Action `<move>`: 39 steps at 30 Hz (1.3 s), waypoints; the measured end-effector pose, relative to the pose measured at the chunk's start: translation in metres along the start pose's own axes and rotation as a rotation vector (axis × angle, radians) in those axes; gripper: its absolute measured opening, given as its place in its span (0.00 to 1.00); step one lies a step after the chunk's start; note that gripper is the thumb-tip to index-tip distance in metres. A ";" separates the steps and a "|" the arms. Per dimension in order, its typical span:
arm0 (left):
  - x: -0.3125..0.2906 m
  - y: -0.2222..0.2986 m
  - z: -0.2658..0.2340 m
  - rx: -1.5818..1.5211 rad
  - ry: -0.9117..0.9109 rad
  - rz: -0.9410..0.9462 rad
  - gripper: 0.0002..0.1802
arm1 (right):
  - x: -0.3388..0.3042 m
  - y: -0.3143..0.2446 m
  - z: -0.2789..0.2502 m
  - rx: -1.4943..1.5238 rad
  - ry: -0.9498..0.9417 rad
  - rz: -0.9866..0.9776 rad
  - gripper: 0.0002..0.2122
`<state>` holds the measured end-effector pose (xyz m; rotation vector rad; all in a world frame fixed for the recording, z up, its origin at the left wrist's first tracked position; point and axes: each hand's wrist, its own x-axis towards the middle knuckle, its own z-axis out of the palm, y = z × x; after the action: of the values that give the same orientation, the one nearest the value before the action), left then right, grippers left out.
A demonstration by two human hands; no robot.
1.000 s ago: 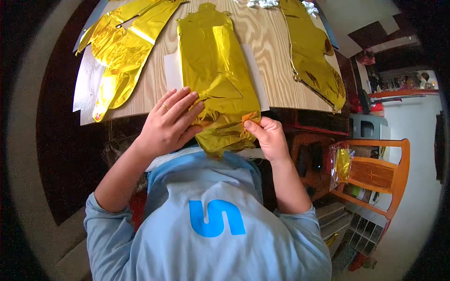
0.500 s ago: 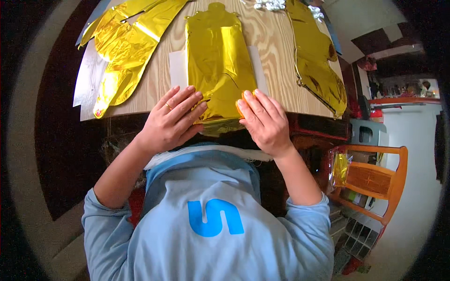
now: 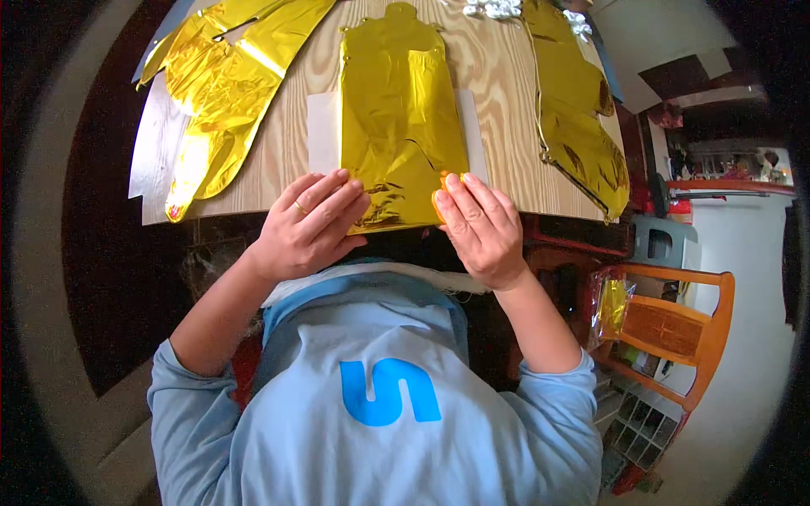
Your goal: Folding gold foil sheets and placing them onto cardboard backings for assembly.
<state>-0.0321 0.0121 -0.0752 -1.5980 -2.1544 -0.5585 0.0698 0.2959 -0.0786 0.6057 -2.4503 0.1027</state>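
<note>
A shiny gold foil sheet, shaped like a flat balloon with a rounded tab at its far end, lies lengthwise in front of me on the wooden table. A pale board shows from under both its sides. My left hand rests at the near left edge of the foil, fingers stretched out and nothing seen in it. At the near right corner, my right hand has its fingers over a small orange thing. Most of that thing is hidden under the fingers. Wrinkles cross the foil between my hands.
More gold foil pieces lie at the table's left, and another with a dark edge strip lies at the right. Silvery crumpled bits sit at the back. A wooden chair with a clear packet stands to the right.
The near end of the foil, which sagged over the table edge, now lies flatter and straighter. My right hand has shifted slightly right and nearer; my left hand has hardly moved.
</note>
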 end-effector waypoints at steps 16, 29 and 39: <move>0.005 -0.007 -0.003 0.055 0.014 0.058 0.20 | 0.005 0.008 -0.001 0.002 -0.003 -0.019 0.14; 0.092 -0.051 -0.093 0.175 0.126 0.354 0.16 | 0.090 0.037 -0.091 -0.154 -0.007 -0.246 0.13; 0.053 -0.055 -0.029 0.055 -0.078 0.326 0.18 | 0.041 0.031 -0.029 -0.180 -0.112 -0.182 0.14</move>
<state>-0.0972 0.0242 -0.0264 -1.9151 -1.8853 -0.3366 0.0427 0.3132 -0.0297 0.7680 -2.4628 -0.2286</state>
